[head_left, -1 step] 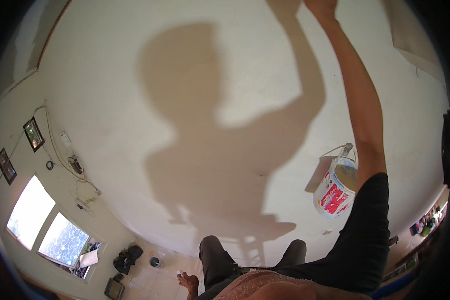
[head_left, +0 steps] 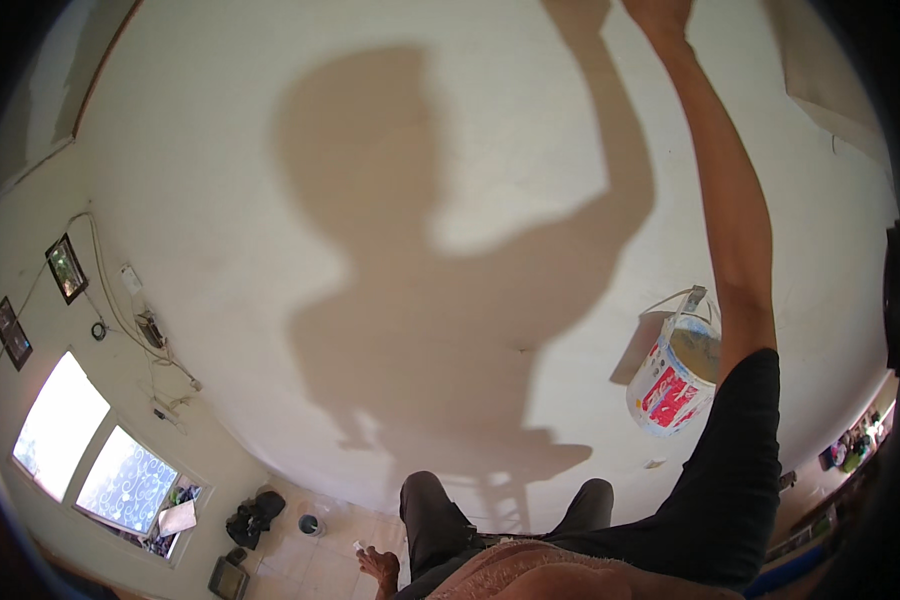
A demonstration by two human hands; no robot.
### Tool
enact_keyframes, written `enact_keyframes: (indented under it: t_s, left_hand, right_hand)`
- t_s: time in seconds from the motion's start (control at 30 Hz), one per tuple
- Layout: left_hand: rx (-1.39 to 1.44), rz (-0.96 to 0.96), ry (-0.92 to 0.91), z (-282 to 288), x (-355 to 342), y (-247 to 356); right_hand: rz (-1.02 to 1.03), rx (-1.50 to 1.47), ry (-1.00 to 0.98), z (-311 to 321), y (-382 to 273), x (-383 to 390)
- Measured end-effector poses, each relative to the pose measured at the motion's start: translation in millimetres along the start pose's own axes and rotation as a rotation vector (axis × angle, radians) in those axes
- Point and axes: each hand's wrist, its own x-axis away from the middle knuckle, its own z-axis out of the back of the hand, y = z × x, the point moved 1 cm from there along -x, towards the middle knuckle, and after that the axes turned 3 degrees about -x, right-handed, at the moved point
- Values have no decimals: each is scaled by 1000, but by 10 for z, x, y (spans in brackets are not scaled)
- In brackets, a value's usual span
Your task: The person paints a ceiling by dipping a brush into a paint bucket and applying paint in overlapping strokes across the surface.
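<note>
My right arm reaches up along the pale wall (head_left: 510,300). At the top edge of the picture my right hand (head_left: 660,14) is cut off, so its fingers and anything in them are hidden. Low down beside my left leg, my left hand (head_left: 378,566) is closed, with a small whitish thing (head_left: 359,546) at its fingertips, too small to name. A paint-smeared white and red bucket (head_left: 670,390) hangs by its handle against the wall near my right upper arm, with greyish-beige stuff inside.
My shadow (head_left: 370,180) falls across the wall. Picture frames (head_left: 67,269), loose cables (head_left: 110,275) and a bright window (head_left: 128,480) are on the left wall. On the tiled floor (head_left: 285,555) far below stand a small dark container (head_left: 311,524) and a black bag (head_left: 254,516).
My right hand and forearm have shifted slightly right and down, and their shadow has moved with them. My left hand and the bucket look the same.
</note>
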Motion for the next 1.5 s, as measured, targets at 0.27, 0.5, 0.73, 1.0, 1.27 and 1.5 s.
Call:
enact_keyframes:
  t_s: [0.27,0.5,0.73,1.0,1.27,1.5]
  left_hand:
    - [-33,-21,-53,-289,-50,-499]
    - [-191,-117,216,-610,-88,-1129]
    - [-205,-71,63,-623,-130,-931]
    - [-235,-52,39,-512,-2,-951]
    - [-273,-115,138,-527,66,-1116]
    - [-438,-406,673,-615,-103,-1208]
  right_hand:
    - [258,477,-188,-340,-646,17]
    - [452,13,-190,-2176,-1742,591]
    - [266,-424,-219,-2207,-2439,807]
    - [20,-327,-425,-1612,-1612,713]
    - [-10,-2,-186,121,-299,356]
    - [334,348,-296,-431,-602,539]
